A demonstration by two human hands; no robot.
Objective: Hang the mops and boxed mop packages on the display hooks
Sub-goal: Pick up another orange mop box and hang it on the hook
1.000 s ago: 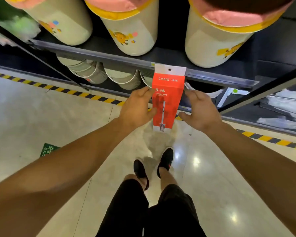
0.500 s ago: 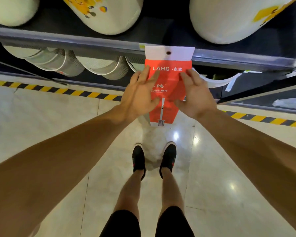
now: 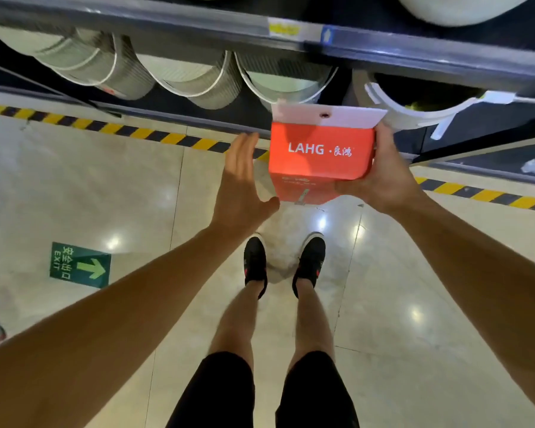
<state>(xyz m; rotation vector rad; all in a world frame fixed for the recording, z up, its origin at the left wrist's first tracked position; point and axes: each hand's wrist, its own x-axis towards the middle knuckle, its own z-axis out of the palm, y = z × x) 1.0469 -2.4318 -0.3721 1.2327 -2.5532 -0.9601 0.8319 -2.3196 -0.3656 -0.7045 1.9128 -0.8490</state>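
- Glossy tile floor (image 3: 414, 273), shelf rail (image 3: 167, 26) at twelve o'clock.
- Right hand (image 3: 383, 177) grips the boxed mop package (image 3: 320, 149), one o'clock of centre.
- Left hand (image 3: 241, 180) flat, empty, beside it.
- Not yet hung; no hook visible.

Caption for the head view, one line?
Right hand holds a red mop box below the shelf; left hand open beside it.

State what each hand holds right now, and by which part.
The right hand grips the red cardboard mop box by its right side, near the top. The left hand is open beside it, holding nothing.
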